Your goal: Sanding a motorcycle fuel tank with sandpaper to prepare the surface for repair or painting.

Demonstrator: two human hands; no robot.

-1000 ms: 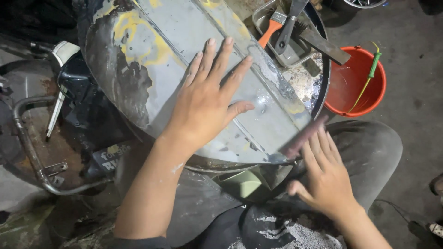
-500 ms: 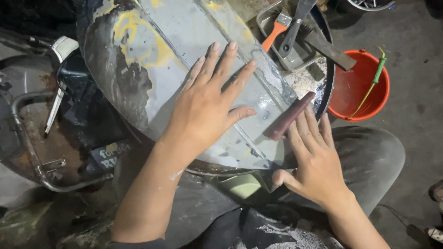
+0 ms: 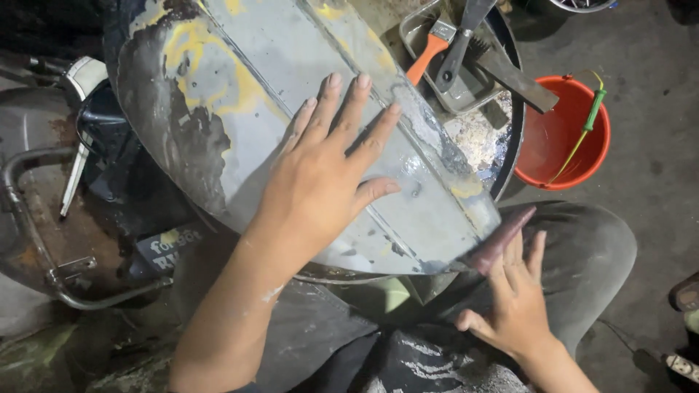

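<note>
Sanding the lower edge of a curved metal panel [image 3: 291, 109] propped across the lap, left hand [image 3: 328, 175] bracing, right hand [image 3: 513, 306] working.

Head view: left hand flat, fingers spread, pressing on the panel, gripping nothing. Right hand's fingers lie together on a dark reddish sanding strip [image 3: 502, 236] at the panel's lower right corner. Risks as I judge them: strip slipping off the edge, fingers catching the raw rim, panel sliding off the knees. Panel looks grey bare metal with yellow filler patches, black paint remnants, a raised centre ridge. Red bucket [image 3: 564, 135] and tool tray [image 3: 451, 65] sit beyond.
</note>
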